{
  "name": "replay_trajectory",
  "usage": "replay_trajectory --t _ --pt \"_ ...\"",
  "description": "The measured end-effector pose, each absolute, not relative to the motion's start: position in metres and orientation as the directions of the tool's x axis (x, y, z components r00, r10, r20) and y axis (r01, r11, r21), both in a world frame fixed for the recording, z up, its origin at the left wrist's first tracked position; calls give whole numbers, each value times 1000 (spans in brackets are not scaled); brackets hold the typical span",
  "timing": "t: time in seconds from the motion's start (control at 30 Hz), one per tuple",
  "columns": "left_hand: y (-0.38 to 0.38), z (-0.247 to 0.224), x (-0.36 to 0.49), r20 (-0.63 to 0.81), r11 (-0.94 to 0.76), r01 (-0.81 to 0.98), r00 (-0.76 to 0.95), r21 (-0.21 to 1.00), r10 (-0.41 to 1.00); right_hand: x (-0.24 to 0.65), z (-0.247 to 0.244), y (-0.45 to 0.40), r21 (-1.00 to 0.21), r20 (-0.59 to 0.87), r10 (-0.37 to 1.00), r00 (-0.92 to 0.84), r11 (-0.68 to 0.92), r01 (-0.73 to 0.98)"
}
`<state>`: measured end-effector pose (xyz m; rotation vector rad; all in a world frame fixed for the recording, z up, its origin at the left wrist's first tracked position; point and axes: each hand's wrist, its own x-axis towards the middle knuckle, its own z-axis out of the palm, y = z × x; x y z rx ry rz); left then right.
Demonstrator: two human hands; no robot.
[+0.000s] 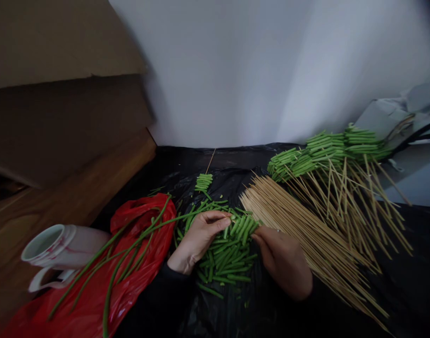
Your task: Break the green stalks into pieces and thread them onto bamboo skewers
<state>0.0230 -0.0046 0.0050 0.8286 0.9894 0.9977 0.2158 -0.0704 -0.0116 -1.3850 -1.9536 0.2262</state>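
Note:
My left hand (pixel 203 238) is closed in a pinch, thumb against fingers, on a short cut piece of garlic scape at the tip of a skewer. My right hand (pixel 287 263) is closed around that bamboo skewer, whose shaft is mostly hidden in the grip. Between the hands, several green pieces (pixel 243 227) sit side by side across the skewer. Under them lies a heap of cut garlic scape pieces (pixel 229 263). Beyond the heap, one loaded skewer (pixel 203 183) rests on the black plastic sheet (pixel 232 164).
Right of my hands lies a thick bundle of bare bamboo skewers (pixel 303 225). Behind it, loaded skewers (pixel 324 149) are stacked. At left, long uncut scapes (pixel 134 251) lie over a red plastic bag (pixel 158 263) beside a white mug (pixel 81 246). A cardboard box (pixel 67 126) stands far left.

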Motion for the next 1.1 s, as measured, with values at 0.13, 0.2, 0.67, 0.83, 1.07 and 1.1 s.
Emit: replay_trajectory --t 0.13,0.2,0.67,0.83,1.07,1.1 --pt "-5 4 23 -268 320 -256 217 912 939 215 -11 -71 -570 395 903 -171 387 725" --pt "-5 4 23 -265 314 -240 218 919 939 216 -10 -70 -562 405 898 -173 394 727" --pt "-2 11 18 -235 285 -237 217 929 948 218 -9 -67 -519 471 870 -148 409 750" --pt "14 21 -10 -111 70 -307 -118 949 987 228 -8 -60 -515 548 837 -20 355 780" --pt "20 14 -25 104 -85 259 -58 962 993 226 -11 -59 -458 570 819 -59 377 805" --pt "20 11 -24 126 -110 327 -29 939 992 226 -11 -59 -453 573 817 -62 379 807"
